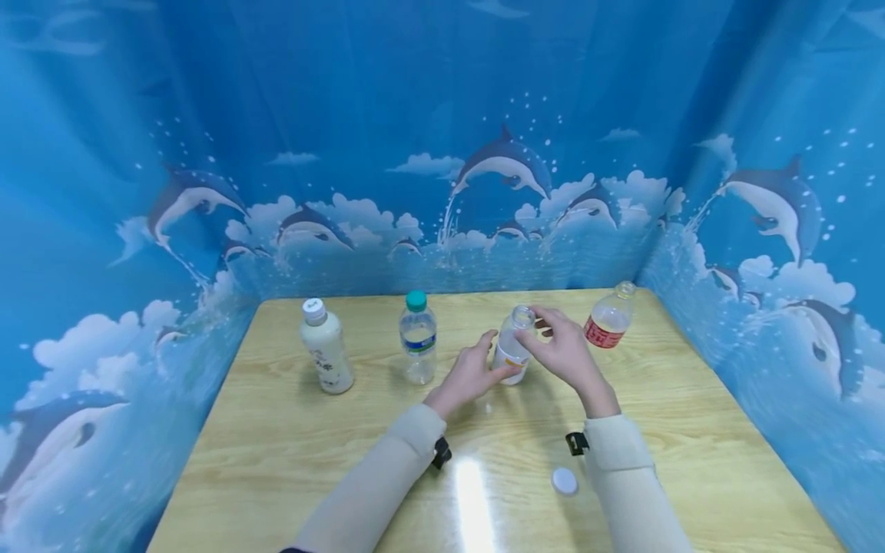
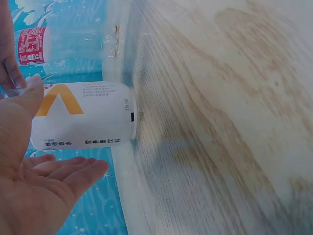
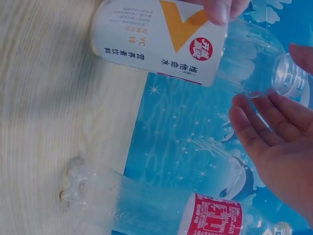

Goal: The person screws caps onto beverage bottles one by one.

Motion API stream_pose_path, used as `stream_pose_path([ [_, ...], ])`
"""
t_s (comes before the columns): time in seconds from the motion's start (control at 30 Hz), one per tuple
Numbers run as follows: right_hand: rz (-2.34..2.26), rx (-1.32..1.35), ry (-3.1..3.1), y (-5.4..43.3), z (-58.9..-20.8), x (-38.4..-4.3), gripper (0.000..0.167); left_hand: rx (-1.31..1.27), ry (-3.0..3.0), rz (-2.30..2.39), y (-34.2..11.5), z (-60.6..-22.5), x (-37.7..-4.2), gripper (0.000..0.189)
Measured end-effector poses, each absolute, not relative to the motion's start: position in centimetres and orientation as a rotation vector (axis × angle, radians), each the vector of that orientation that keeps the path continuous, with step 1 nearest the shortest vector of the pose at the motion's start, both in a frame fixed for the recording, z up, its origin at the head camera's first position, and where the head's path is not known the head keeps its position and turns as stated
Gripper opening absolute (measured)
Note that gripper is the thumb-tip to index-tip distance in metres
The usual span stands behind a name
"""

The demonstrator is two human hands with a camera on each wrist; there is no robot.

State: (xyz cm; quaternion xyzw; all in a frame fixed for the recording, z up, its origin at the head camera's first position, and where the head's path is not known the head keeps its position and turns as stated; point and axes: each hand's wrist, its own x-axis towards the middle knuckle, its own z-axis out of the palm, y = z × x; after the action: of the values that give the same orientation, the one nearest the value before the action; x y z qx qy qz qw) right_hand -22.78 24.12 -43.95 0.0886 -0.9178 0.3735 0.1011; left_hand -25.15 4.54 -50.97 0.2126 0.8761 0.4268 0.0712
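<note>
A clear, uncapped bottle (image 1: 509,344) with a white label stands upright on the table between both hands. My left hand (image 1: 472,374) is at its left side. Its thumb touches the label (image 2: 88,115), while the other fingers extend nearly straight, apart from the bottle in the left wrist view. Around the bare neck (image 3: 289,75) lies my right hand (image 1: 563,349), its fingers loosely bent and its thumb on the opposite side. The fingertips are close to the neck; firm contact cannot be made out. A white cap (image 1: 565,481) lies on the table near the right forearm.
An uncapped bottle with a red label (image 1: 610,316) stands to the right. Leftward are a clear bottle with a green cap (image 1: 418,338) and a cream bottle with a white cap (image 1: 326,349). A blue dolphin curtain (image 1: 387,192) surrounds the wooden table (image 1: 276,476).
</note>
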Motion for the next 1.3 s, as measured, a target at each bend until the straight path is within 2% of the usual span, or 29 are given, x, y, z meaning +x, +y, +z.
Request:
stream_pose_path([
  [0.83,1.083,0.266,-2.685,23.7,-44.1,-22.2,0.054,0.786,2.699,1.266,4.5,-51.2,-25.1,0.071],
  [1.3,1.083,0.304,-2.672,22.4,-43.7,-19.3,0.052,0.824,2.664,1.21,1.9,-49.9,-22.5,0.075],
])
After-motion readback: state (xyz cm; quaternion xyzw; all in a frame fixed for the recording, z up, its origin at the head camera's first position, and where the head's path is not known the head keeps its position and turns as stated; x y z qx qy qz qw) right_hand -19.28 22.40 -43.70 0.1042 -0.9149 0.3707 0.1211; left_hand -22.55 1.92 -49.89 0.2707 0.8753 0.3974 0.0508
